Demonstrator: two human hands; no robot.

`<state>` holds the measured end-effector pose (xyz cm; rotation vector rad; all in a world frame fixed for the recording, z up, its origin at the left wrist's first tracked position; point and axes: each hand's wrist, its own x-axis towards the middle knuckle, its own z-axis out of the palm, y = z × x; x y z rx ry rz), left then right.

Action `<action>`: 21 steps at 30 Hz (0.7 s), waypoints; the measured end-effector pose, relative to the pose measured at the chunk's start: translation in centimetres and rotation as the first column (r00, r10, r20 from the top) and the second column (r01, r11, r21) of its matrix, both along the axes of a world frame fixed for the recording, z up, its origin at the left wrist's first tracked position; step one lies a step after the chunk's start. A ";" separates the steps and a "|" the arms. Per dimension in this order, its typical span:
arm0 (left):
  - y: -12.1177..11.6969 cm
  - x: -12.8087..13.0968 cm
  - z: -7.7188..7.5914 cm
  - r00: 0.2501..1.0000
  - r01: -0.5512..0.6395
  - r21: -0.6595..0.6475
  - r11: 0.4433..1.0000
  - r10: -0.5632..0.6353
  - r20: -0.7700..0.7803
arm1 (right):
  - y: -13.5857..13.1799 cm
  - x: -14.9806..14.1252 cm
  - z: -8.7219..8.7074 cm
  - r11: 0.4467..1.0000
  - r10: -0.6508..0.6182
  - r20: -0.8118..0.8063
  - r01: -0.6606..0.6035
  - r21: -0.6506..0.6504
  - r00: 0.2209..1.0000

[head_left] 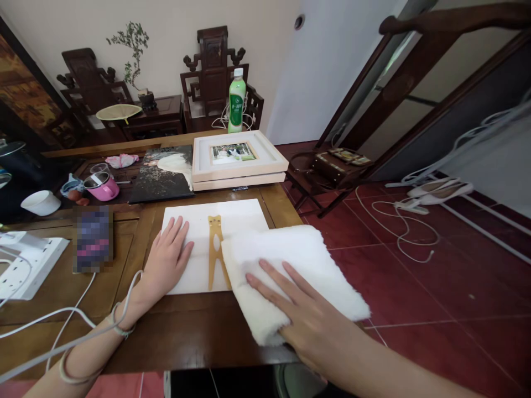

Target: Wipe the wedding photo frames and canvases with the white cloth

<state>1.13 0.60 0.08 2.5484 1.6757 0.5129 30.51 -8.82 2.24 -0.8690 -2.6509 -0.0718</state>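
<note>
I see the left hand open and flat on the white board. The right hand is on the fluffy cloth that hides one board corner; I can't tell if it grips. A yellow stand lies on the board

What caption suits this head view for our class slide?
Left hand on a white board, right hand on a fluffy white cloth, a yellow A-shaped piece between them.

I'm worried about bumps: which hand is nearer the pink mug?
Left. The left hand rests on the white board, to the right of the pink mug; the right hand, on the white cloth, is farther right.
</note>
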 end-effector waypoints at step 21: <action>-0.3 0.3 0.1 0.999 -0.013 -0.029 0.999 0.014 0.035 | 12.8 1.1 1.1 0.980 -0.020 0.127 0.045 -0.196 0.992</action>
